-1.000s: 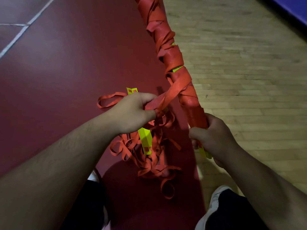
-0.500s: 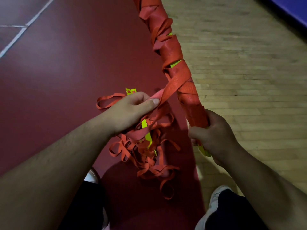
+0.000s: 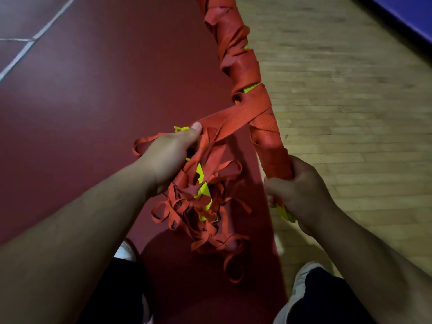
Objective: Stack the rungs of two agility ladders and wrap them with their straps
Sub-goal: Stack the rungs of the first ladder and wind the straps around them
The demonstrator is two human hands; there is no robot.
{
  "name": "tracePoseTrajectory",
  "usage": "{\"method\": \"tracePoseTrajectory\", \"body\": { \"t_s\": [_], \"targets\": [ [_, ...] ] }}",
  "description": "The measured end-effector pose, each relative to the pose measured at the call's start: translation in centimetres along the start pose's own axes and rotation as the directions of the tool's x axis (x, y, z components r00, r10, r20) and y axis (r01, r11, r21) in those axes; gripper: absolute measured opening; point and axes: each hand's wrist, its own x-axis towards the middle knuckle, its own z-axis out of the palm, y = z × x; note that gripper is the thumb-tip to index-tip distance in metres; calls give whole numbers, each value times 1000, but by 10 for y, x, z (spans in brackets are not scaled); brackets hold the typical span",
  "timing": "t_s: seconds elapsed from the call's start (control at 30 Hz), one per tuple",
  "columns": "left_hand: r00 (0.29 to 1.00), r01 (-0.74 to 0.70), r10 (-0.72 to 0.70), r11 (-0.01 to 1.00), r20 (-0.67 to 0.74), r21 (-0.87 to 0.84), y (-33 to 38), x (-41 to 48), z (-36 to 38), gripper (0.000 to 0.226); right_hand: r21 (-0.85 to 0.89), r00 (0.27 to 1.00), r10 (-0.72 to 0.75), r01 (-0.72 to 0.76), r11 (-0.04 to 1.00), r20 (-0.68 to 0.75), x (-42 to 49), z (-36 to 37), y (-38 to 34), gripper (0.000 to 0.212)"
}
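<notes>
A long bundle of stacked yellow rungs (image 3: 247, 64) wrapped in orange strap slants from top centre down to my right hand (image 3: 301, 192), which grips its lower end; yellow rung tips (image 3: 286, 212) stick out below the fist. My left hand (image 3: 170, 155) grips an orange strap (image 3: 231, 120) that runs taut from the bundle across to it. Below that hand a tangle of loose orange straps and yellow rungs (image 3: 201, 206) lies on the floor.
Dark red sports floor (image 3: 105, 90) with white lines lies to the left, wooden parquet (image 3: 350, 113) to the right, and a blue mat edge (image 3: 409, 15) at the top right. My white shoes (image 3: 304, 279) and dark trousers are at the bottom.
My left hand has pulled the strap out to the left, so it now runs taut from the bundle. My right hand keeps its grip on the bundle's lower end.
</notes>
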Motion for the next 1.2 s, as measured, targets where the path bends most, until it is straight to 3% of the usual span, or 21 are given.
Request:
{"method": "tracePoseTrajectory", "body": {
  "t_s": [0.17,0.27,0.4,0.47,0.53,0.63,0.77,1.0,1.1,1.2],
  "targets": [
    [977,69,-90,992,-195,-110,-6,4,13,49,-97,996,-65,70,993,57,-5,8,1,27],
    [975,57,-90,985,-202,-166,-8,6,9,44,-142,992,-97,108,984,87,-8,13,2,27],
    [999,-7,10,998,-52,63,-12,2,-3,48,-203,990,-134,142,969,51,-7,11,-1,31],
    [993,40,-26,992,117,-116,-5,-1,-5,56,-209,992,-126,124,970,5,-4,9,-3,40],
    [959,-16,69,981,275,-191,-3,-6,-8,58,-192,995,-97,89,977,-33,0,6,-2,42],
    [963,-210,174,964,207,166,-6,-5,-12,54,-211,996,-52,36,977,-68,3,2,0,38],
    [939,-341,318,909,132,238,-8,0,-13,25,-236,995,-23,1,972,-93,2,-1,2,36],
    [906,-371,422,777,15,509,-15,7,-15,45,-224,995,-28,6,975,-96,2,-2,3,24],
    [889,-407,458,794,-4,451,-14,7,-12,41,-213,993,-26,0,977,-119,3,-1,1,31],
    [875,-469,484,851,-6,235,-10,1,-8,18,-193,990,-16,-11,981,-139,5,-2,0,37]
  ]
}}
